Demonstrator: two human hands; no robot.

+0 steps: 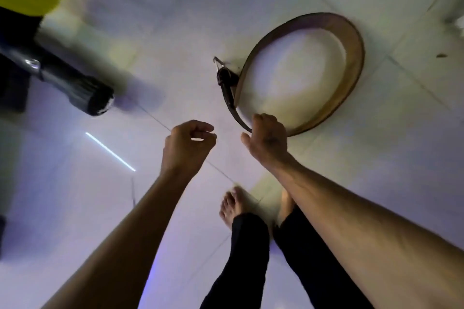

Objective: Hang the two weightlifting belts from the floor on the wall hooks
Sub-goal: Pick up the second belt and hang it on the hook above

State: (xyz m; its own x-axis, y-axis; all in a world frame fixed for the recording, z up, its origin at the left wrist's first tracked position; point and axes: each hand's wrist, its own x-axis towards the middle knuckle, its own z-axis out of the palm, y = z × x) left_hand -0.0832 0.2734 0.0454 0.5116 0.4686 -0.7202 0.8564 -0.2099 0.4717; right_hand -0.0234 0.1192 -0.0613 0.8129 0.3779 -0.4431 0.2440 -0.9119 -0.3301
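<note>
Bending over the tiled floor (376, 183), the person's right hand (266, 133) closes on the near strap of 1 curled leather weightlifting belt (351, 63) to lift it, while the left hand (188, 143) hangs loosely curled, empty.

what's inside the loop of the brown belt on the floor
Inside the brown belt loop only bare white floor tile shows. The right hand covers the loop's near edge, so what is under it cannot be seen.
</note>
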